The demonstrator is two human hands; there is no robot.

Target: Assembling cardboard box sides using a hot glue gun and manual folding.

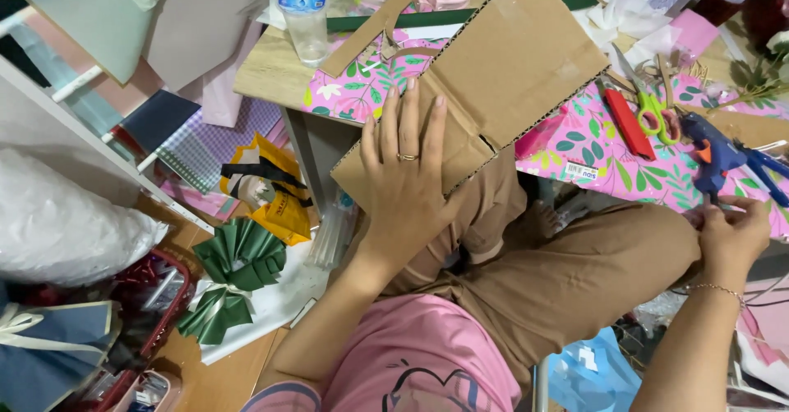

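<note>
Cardboard: a brown corrugated sheet (493, 75) is laid half on the bench (263, 75), its near end hanging past the bench edge over the lap.
Long axis: it runs from the near-left corner, under the left hand, up to the far right.
Left hand: the left hand (407, 178) is pressed flat on the cardboard's near end, fingers spread and pointing away, gripping nothing.
Right hand: the right hand (731, 231) is held well to the right of the cardboard, fingers curled just below the blue glue gun (715, 155); whether the gun is touched cannot be told.
Nearer hand: the left, already on the cardboard.
Between cardboard and gun: green-handled scissors (653, 108) and a red cutter (629, 124).
</note>
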